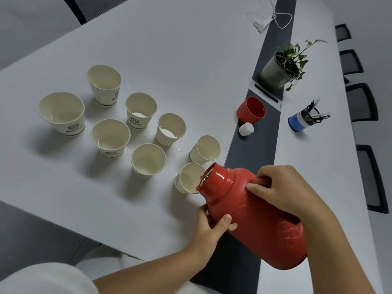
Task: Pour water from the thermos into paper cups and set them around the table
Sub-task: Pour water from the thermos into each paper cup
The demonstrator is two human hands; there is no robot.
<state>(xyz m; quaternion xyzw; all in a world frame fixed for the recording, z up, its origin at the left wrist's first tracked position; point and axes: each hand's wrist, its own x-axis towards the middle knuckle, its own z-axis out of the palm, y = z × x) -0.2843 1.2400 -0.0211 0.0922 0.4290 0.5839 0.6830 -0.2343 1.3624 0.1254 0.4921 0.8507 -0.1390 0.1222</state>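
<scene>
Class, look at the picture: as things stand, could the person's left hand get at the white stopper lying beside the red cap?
Probably not yet. The left hand grips the tilted thermos, which also lies between it and the white stopper. Otherwise the table around the stopper looks open.

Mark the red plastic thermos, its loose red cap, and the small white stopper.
red plastic thermos (254, 221): head view, on its quilted body.
loose red cap (246, 112): head view, on its outer wall.
small white stopper (246, 128): head view, on its top.
</scene>
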